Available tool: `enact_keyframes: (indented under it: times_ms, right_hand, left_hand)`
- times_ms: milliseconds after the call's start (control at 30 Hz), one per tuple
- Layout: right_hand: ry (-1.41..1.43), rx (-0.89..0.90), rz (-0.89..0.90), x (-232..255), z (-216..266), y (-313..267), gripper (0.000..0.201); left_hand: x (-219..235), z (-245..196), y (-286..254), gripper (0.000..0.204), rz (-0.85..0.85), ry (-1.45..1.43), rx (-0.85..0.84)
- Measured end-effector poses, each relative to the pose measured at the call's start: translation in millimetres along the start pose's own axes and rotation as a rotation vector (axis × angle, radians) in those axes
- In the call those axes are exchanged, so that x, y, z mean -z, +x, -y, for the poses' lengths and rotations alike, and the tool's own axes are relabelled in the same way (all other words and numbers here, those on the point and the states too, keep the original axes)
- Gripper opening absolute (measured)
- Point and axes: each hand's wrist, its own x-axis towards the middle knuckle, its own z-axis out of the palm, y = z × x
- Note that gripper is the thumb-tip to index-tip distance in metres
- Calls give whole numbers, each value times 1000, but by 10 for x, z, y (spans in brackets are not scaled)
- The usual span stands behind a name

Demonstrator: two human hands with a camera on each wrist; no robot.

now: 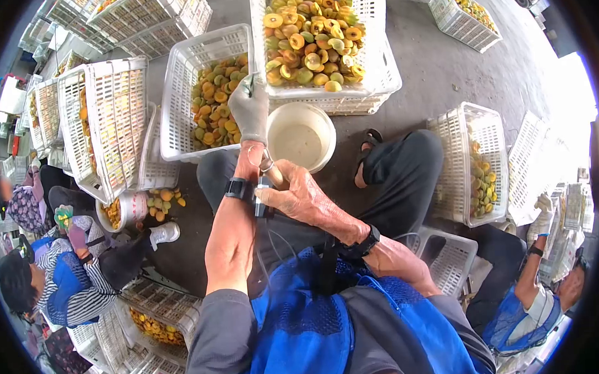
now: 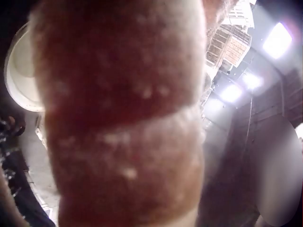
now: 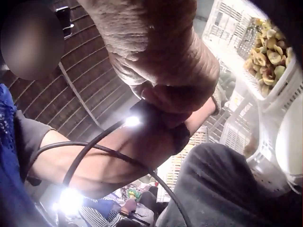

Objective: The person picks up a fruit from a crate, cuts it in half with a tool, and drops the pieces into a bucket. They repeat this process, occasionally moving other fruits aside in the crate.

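Observation:
My bare right hand [image 1: 303, 195] reaches across to my left wrist. Its thumb and fingers pinch a small dark wrist camera [image 1: 262, 196] with a cable, beside a black strap [image 1: 236, 187]. In the right wrist view, the bent right hand [image 3: 161, 52] covers most of that device. Large blurred skin [image 2: 123, 113] blocks the left wrist view. My left hand [image 1: 249, 109], in a pale grey glove, extends forward with loosely bent fingers, overlapping the edge of a white crate [image 1: 171, 119] of orange-green fruit. A white bucket [image 1: 327, 142] stands just right of it.
A stacked white crate [image 1: 378, 23] of halved fruit [image 1: 313, 39] stands ahead. Another fruit crate [image 1: 469, 166] is by my right knee. Stacked crates [image 1: 119, 121] and a seated person [image 1: 69, 277] are at left; another person [image 1: 532, 304] sits at right. Loose fruit [image 1: 163, 203] lies on the floor.

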Motion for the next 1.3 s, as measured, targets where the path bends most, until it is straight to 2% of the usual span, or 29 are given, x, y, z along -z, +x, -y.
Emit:
enact_keyframes:
  times_ms: [133, 267, 367, 500, 533, 600, 667, 767, 867, 967, 1000, 1100, 1133, 1233, 1300]
  right_hand:
    - [109, -69, 74, -79, -99, -42, 30]
    - [138, -120, 71, -117, 23, -112, 31]
    - [99, -85, 102, -24, -111, -69, 32]
    - [68, -1, 96, 119, -82, -36, 32]
    - [66, 20, 88, 103, -67, -24, 31]
    - [174, -22, 116, 73, 54, -30, 32]
    - [133, -31, 120, 55, 0, 17, 31]
    - [127, -31, 146, 73, 16, 67, 30]
    - [97, -25, 174, 114, 11, 129, 29]
    - [42, -18, 197, 129, -32, 184, 29]
    - [28, -23, 207, 130, 3, 175, 29]
    - [-3, -30, 229, 94, 90, 136, 28]
    - [-12, -32, 237, 74, 114, 111, 27]
    - [38, -114, 290, 11, 268, 103, 25]
    - [22, -91, 314, 2, 266, 130, 24]
  left_hand:
    - [3, -140, -43, 25, 26, 418, -471]
    - [-21, -209, -133, 25, 155, 534, -557]
    - [-106, -86, -120, 21, 32, 219, -417]
    - [-124, -73, -39, 21, -55, -454, 325]
    - [-134, -19, -27, 22, -84, -407, 237]
    - [-107, 53, -37, 23, -56, -344, 233]
    - [-70, 135, -36, 24, -42, -265, 246]
    - [-79, 276, -45, 23, -144, -503, 431]
    - [-68, 210, -67, 23, -241, -581, 566]
    - [-49, 361, -39, 22, -346, -802, 682]
    - [-38, 422, -61, 22, -318, -786, 659]
    - [-15, 566, -66, 21, -63, -241, 382]
    - [-57, 582, -122, 24, -45, 148, -25]
    - [-108, 418, -346, 27, 170, 704, -376]
    - [-165, 395, -464, 30, 260, 711, -470]
